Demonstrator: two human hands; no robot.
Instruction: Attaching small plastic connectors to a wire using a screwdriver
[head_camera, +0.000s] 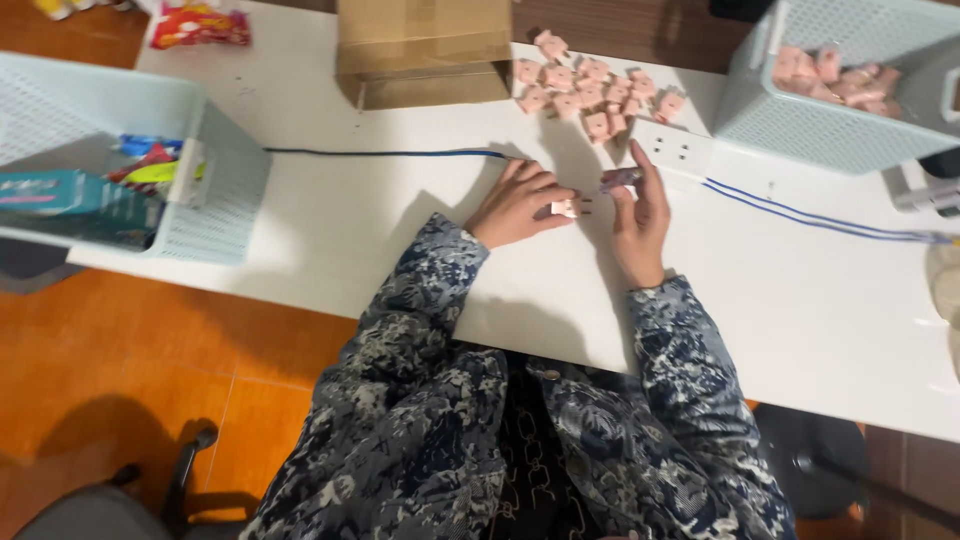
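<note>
Far left of our left hand (515, 205) sits a pale mesh basket (215, 190) on the white table (350, 230), orange floor below. That hand pinches a small pink plug (567, 208). Just beside it, our right hand (640, 215) pinches a purplish piece (620, 178); beyond lie a white power strip (677, 148) and loose pink plugs (590, 90).
</note>
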